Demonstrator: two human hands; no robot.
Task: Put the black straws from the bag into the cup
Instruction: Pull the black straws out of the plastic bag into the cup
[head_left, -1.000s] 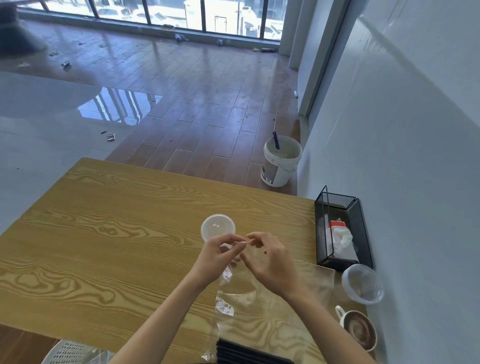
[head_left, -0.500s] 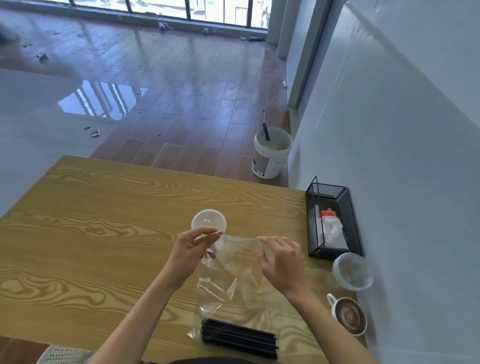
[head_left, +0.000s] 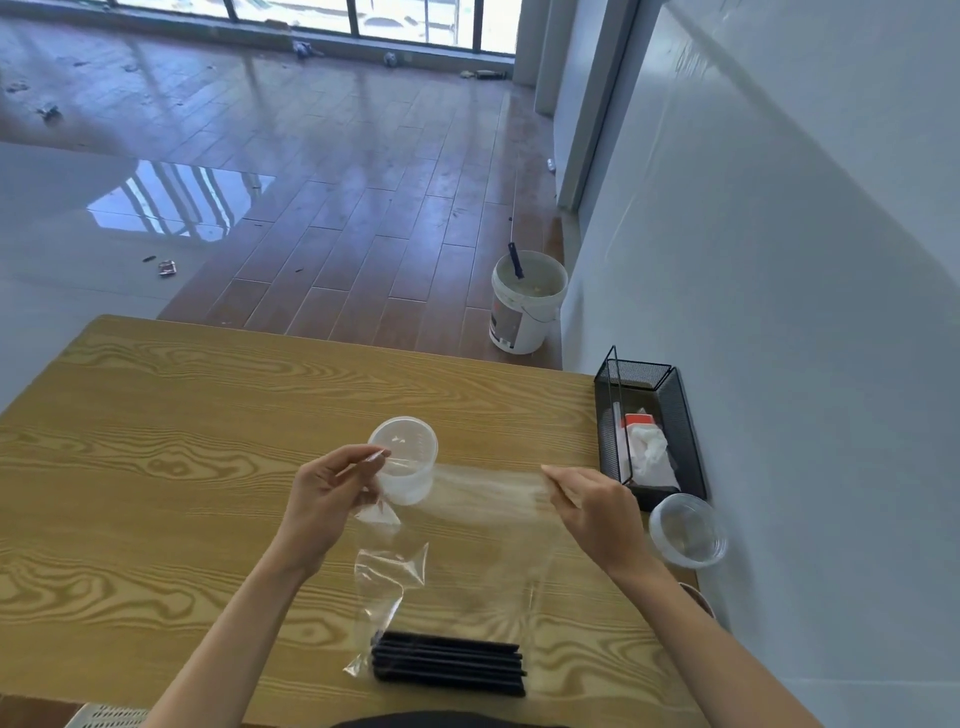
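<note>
Left hand (head_left: 324, 499) and right hand (head_left: 592, 512) each pinch an edge of the clear bag's (head_left: 467, 525) mouth, held wide apart. Black straws (head_left: 449, 662) lie bunched at the bag's near end on the counter (head_left: 156, 467). Cup (head_left: 404, 460), far of the bag, appears empty; judged: bag opened, no straws transferred.

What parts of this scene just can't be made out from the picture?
All in the head view:
- Mug: mostly hidden behind the right forearm.
- White slatted object: cut off by the bottom edge.
- Bag mouth: clear film, blurred, so open or sealed is unclear.
- Straws: packed together, count unreadable.
- Mesh box contents: too small to identify.
- Bucket label: too small to read.
</note>
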